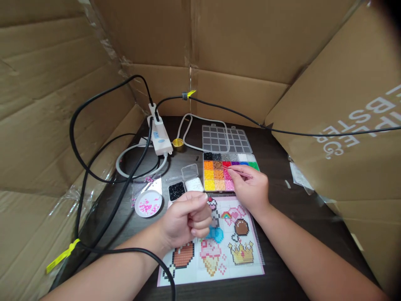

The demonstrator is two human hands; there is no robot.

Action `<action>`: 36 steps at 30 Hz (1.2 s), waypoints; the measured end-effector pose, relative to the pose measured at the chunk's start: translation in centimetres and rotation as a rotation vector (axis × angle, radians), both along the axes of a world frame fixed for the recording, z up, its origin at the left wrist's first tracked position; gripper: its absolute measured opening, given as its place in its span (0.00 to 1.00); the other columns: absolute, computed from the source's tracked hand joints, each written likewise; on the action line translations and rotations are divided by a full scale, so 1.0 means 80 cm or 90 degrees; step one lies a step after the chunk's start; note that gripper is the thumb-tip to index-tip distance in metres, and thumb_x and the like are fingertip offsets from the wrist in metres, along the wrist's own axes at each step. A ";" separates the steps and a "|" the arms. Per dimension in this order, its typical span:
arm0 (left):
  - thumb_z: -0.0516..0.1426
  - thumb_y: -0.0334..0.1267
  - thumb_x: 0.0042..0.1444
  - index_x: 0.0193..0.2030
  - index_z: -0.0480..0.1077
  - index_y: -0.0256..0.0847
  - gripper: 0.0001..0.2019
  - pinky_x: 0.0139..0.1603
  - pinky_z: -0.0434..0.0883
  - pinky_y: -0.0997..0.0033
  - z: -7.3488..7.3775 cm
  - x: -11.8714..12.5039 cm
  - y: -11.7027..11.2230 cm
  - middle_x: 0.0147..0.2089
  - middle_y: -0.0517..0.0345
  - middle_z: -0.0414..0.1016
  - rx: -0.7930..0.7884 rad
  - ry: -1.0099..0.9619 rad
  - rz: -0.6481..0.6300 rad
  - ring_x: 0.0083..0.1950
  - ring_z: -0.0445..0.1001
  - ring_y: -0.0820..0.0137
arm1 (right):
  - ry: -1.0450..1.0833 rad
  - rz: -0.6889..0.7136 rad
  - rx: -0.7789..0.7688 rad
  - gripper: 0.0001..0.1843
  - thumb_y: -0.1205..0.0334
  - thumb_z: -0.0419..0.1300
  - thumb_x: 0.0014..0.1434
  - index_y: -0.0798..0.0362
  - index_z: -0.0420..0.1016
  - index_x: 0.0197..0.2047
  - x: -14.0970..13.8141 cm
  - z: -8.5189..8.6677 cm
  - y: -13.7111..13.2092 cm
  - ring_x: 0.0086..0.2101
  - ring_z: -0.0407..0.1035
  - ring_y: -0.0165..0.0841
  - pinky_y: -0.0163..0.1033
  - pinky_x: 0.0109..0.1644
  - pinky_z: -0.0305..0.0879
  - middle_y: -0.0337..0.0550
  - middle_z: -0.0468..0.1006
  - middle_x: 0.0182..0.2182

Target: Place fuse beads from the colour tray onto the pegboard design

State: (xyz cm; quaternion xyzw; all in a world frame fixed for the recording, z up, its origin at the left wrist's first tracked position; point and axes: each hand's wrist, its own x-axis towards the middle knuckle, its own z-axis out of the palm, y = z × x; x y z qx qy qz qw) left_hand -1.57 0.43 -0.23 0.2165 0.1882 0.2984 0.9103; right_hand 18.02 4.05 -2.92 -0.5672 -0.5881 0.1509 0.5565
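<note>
My right hand (252, 188) pinches a pair of pink tweezers (242, 173), tips pointing left over the red and pink compartments of a bead box (216, 191) full of coloured fuse beads. Curled into a loose fist, my left hand (189, 219) hovers above a pattern sheet (255, 269); whether anything is inside the fist is hidden. Pixel designs show on the sheet, among them an ice cream cone (211, 255) and a crown (242, 254). Just beyond the left hand stand small tubs of black beads (176, 191) and white beads (194, 184).
A white dish (148, 203) of pink beads lies at left, partly over a clear pegboard (138, 188). Black cables (82, 163) loop from a power strip (161, 138) and cross my left forearm. A gold cup (178, 144) stands behind. Cardboard walls (232, 37) enclose the table.
</note>
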 end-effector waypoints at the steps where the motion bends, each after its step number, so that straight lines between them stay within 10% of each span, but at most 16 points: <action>1: 0.62 0.43 0.55 0.19 0.48 0.39 0.26 0.17 0.46 0.81 0.000 0.000 0.000 0.17 0.70 0.42 0.001 0.000 0.000 0.17 0.41 0.82 | -0.002 0.002 -0.002 0.05 0.63 0.65 0.56 0.52 0.83 0.32 0.000 0.000 0.000 0.30 0.79 0.36 0.42 0.37 0.79 0.44 0.84 0.30; 36: 0.62 0.42 0.56 0.19 0.48 0.39 0.26 0.18 0.45 0.80 0.001 0.002 -0.003 0.17 0.70 0.42 0.005 -0.002 -0.012 0.18 0.41 0.82 | 0.062 0.003 -0.033 0.06 0.62 0.65 0.56 0.52 0.84 0.34 -0.012 -0.001 0.006 0.33 0.79 0.37 0.43 0.40 0.78 0.45 0.85 0.32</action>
